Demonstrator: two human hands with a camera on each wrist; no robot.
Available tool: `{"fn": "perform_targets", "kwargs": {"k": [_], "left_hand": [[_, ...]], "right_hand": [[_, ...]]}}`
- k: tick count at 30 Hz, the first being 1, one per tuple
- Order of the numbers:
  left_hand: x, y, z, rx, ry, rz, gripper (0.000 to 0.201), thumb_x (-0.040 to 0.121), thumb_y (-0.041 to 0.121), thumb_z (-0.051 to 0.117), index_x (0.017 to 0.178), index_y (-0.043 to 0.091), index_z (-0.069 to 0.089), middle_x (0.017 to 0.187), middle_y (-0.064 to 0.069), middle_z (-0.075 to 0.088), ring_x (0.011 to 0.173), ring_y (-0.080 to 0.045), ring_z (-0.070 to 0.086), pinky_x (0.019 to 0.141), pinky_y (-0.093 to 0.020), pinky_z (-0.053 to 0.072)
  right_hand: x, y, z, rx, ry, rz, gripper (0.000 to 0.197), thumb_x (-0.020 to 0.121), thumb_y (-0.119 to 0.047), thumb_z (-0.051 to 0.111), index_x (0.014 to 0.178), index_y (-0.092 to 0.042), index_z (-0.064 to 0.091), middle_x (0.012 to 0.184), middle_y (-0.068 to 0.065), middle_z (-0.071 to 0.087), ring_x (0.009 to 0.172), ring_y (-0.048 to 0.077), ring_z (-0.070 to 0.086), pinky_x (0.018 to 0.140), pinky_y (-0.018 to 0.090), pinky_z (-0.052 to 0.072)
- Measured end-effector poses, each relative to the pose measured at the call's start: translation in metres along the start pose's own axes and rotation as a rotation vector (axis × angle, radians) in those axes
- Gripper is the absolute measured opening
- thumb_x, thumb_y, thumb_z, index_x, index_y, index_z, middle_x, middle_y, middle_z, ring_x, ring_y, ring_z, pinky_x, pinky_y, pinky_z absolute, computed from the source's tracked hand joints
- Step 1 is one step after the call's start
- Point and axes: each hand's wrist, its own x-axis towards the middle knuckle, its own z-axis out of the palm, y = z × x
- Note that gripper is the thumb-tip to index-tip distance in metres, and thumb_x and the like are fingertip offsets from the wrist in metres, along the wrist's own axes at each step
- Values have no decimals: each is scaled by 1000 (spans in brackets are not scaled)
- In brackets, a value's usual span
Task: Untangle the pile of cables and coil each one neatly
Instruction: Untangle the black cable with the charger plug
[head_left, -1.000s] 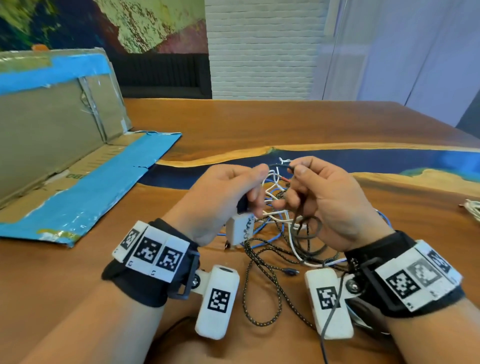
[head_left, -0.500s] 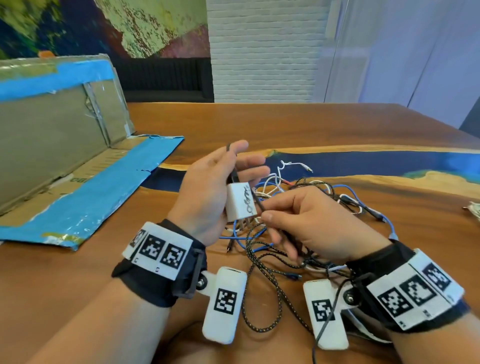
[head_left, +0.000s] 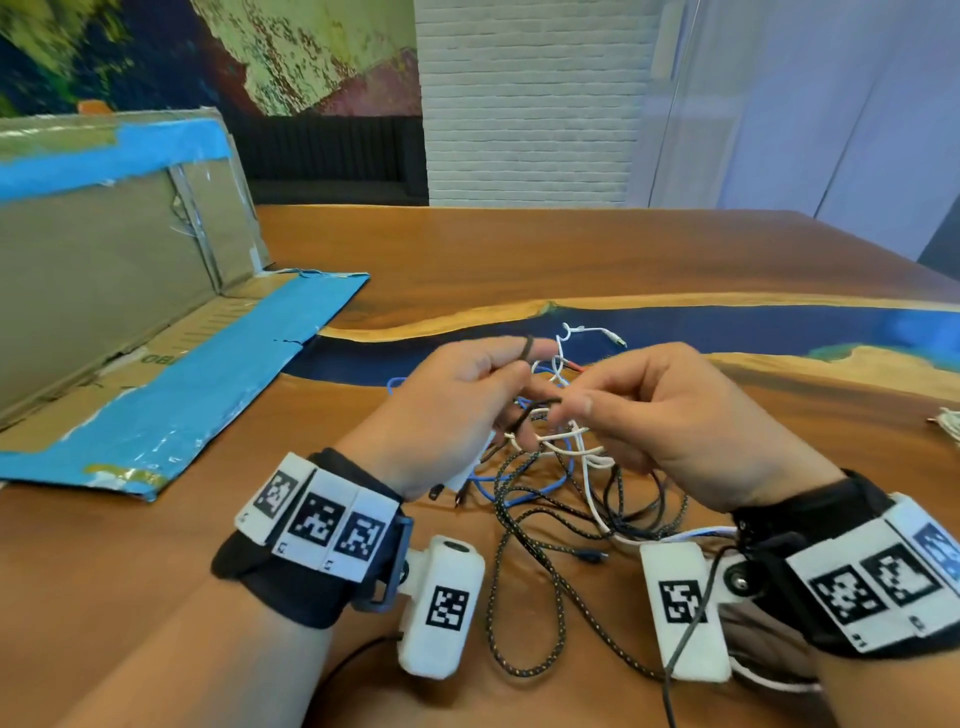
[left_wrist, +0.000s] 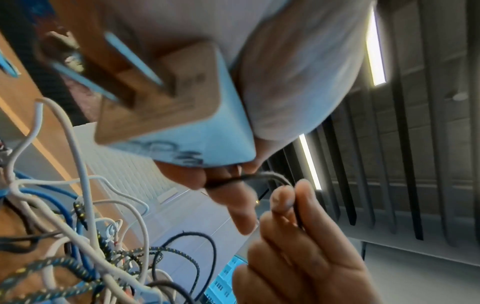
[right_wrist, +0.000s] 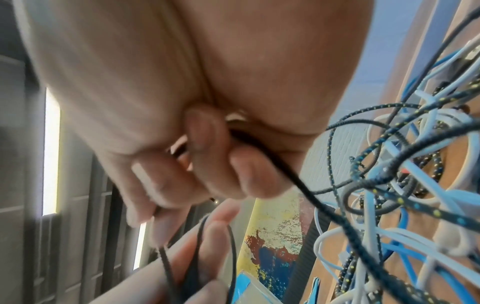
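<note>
While a thin black cable (head_left: 537, 402) is pinched between the left hand (head_left: 447, 410) and right hand (head_left: 670, 421) above the tabletop (head_left: 597, 260) tangle (head_left: 561, 483), only the left wrist view shows a white charger (left_wrist: 182, 123) clasped in the left palm, its writing unreadable.

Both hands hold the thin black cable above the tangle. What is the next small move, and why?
Probably draw the black cable gently up and out of the tangle, feeding it through the right hand into a loop at the left hand. It runs between both grips, its far length is knotted among the other cables, and the left hand also holds the white charger.
</note>
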Motion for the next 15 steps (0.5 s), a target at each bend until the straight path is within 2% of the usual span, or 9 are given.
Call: {"fn": "perform_targets", "kwargs": {"k": [1, 4, 5, 7, 9, 12, 14, 15], "left_hand": [[0, 0, 2, 18, -48, 2, 31, 109, 12, 39, 124, 19, 65, 76, -1, 73, 58, -14, 58, 62, -23, 47], [-2, -3, 4, -3, -210, 0, 37, 110, 21, 37, 115, 7, 70, 57, -6, 56, 53, -18, 42, 58, -26, 40], [-3, -3, 4, -34, -248, -2, 41, 110, 25, 36, 114, 6, 72, 54, -6, 50, 53, -19, 40, 58, -26, 39], [-5, -2, 4, -140, -295, 8, 43, 110, 26, 37, 114, 3, 73, 51, -4, 42, 51, -18, 37, 56, -24, 38], [-5, -1, 3, -282, -279, 15, 37, 107, 20, 41, 106, 1, 73, 51, -1, 36, 50, -16, 35, 54, -22, 37], [-4, 2, -3, -493, -204, -9, 30, 100, 24, 46, 76, 14, 62, 56, 2, 28, 54, -17, 33, 54, -24, 32], [-4, 3, -5, -601, -160, -28, 32, 98, 28, 44, 71, 16, 55, 56, 5, 27, 53, -16, 33, 58, -28, 30], [-4, 4, -5, -658, -142, -21, 33, 98, 29, 41, 73, 16, 58, 56, 6, 28, 52, -15, 34, 63, -30, 30]], "right_hand": [[1, 1, 0, 10, 60, -15, 27, 85, -35, 74, 80, -8, 79, 47, 3, 41, 42, 11, 29, 44, 20, 25], [8, 7, -3, 78, 247, -39, 24, 77, -29, 76, 73, -6, 73, 48, -6, 53, 38, 2, 38, 43, 10, 32], [9, 9, -5, 107, 294, -44, 23, 75, -29, 76, 72, -7, 72, 48, -5, 53, 37, 3, 37, 42, 11, 32], [10, 13, -9, 160, 344, -54, 24, 74, -36, 77, 68, -13, 71, 46, -4, 47, 37, 10, 29, 39, 19, 27], [10, 15, -12, 257, 329, -59, 24, 74, -40, 76, 66, -17, 70, 47, -4, 41, 39, 11, 23, 42, 24, 17], [10, 17, -12, 399, 255, -74, 15, 78, -32, 72, 76, -18, 78, 53, -2, 43, 42, 9, 25, 43, 25, 13], [11, 18, -8, 371, 243, -69, 15, 83, -22, 69, 88, -18, 82, 57, 1, 49, 44, 11, 26, 43, 23, 15], [11, 20, -6, 349, 249, -56, 17, 85, -18, 67, 93, -18, 82, 60, 3, 52, 45, 13, 27, 42, 22, 17]]}}
